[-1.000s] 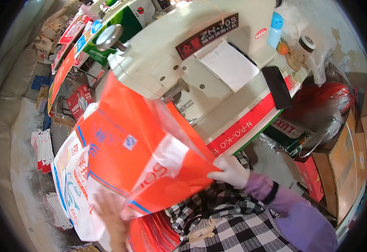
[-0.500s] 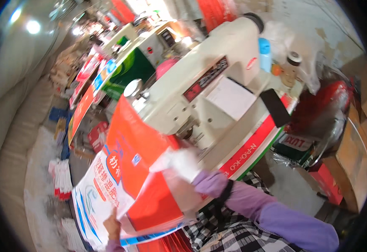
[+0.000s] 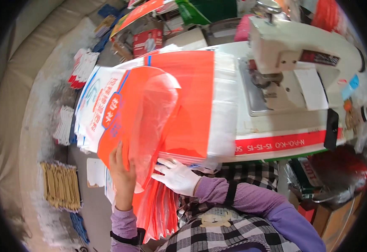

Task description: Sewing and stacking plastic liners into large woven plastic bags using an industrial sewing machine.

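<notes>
Orange bag (image 3: 120,126), printed in orange, white and blue, held open over the near left edge of a stack of like bags (image 3: 192,101) on the sewing table (image 3: 276,145). Left hand (image 3: 122,174), bare, closed on the lower edge of the orange bag, thumb on top and fingers mostly hidden beneath. Right hand (image 3: 177,176), in a white glove, fingers spread flat against a clear liner (image 3: 156,117) that bulges from the mouth of the orange bag; whether it pinches the film or only presses on it cannot be told. Sewing machine (image 3: 288,50), white, stands on the table to the right, well apart from both hands. More orange bags (image 3: 158,214) hang over the person's lap below the table edge; bundles of bags (image 3: 61,185) lie on the floor at left. Risks, as judged: the thin liner may crease, bunch or tear if the gloved fingers drag across it instead of sliding with it; the orange bag may slip from the one-handed hold, since much of its length hangs free; a pull toward the lap may draw the top sheets of the stack off the table.
</notes>
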`<state>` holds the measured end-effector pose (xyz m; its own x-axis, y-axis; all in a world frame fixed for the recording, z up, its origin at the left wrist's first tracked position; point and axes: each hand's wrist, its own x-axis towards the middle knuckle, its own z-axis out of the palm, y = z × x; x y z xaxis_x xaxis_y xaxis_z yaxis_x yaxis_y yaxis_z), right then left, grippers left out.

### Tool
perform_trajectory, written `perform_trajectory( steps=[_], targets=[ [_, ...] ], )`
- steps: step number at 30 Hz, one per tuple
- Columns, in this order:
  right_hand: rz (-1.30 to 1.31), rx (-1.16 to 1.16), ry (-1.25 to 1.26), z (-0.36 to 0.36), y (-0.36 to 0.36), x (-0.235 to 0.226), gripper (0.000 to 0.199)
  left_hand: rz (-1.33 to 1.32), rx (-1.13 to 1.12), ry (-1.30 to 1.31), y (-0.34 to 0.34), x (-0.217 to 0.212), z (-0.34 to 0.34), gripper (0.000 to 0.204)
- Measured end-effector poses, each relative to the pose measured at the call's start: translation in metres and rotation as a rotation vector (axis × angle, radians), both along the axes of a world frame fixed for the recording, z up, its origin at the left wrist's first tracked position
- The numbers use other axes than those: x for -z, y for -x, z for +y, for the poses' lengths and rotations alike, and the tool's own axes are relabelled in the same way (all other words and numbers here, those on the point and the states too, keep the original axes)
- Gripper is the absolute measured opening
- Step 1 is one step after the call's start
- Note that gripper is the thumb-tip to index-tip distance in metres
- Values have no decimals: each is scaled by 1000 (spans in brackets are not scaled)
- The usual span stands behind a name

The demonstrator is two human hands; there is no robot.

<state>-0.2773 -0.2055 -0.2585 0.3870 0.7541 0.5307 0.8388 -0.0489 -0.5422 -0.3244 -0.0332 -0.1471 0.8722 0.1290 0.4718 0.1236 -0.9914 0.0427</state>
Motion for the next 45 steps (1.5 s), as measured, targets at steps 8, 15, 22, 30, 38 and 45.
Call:
perform_trajectory(
  steps=[8,15,22,30,38,45],
  targets=[
    [-266,208,370,147,-38,14,41,90,-139,516,45,-53,60,9],
    [-138,-22,51,101,-66,-51,15,64,-159,911,66,-126,111,16],
    [-768,279,-413,113,-116,-172,28,10,-46,336,81,-109,62,18],
    [-454,391,-46,107,-156,-167,15,-714,156,1597,132,78,-10,50],
    [-490,590,-104,28,-186,-136,9,-1122,-50,1753,145,-14,67,30],
    [451,367,-112,-36,-29,-20,16,-198,852,863,-104,-212,-18,45]
  ],
)
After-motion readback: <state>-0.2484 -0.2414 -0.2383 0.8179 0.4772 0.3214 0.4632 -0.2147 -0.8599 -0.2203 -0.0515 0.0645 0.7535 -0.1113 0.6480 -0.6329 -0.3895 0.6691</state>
